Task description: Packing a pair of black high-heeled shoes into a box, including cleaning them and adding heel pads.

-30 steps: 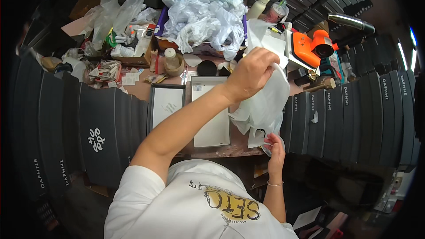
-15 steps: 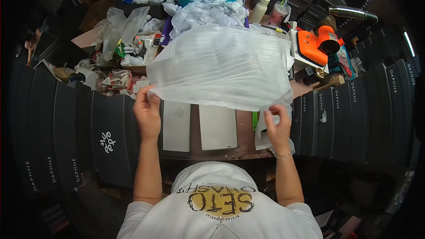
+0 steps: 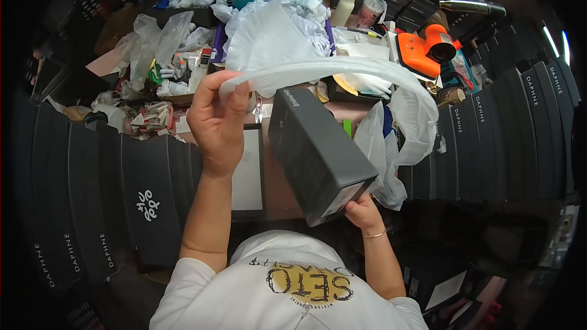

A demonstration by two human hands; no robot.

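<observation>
Fingers of our left hand pinch the rim of a clear plastic bag, thumb pressed against the folded film, holding it up over the surface. Our right hand grips the near bottom corner of a long black box; its fingers are wrapped under the box and mostly hidden, so we cannot tell how far they are curled. The box tilts up and away, top end just under the bag's stretched rim, between both hands. The bag loops right and hangs down beside the box. An orange tool and crumpled bags lie further back.
</observation>
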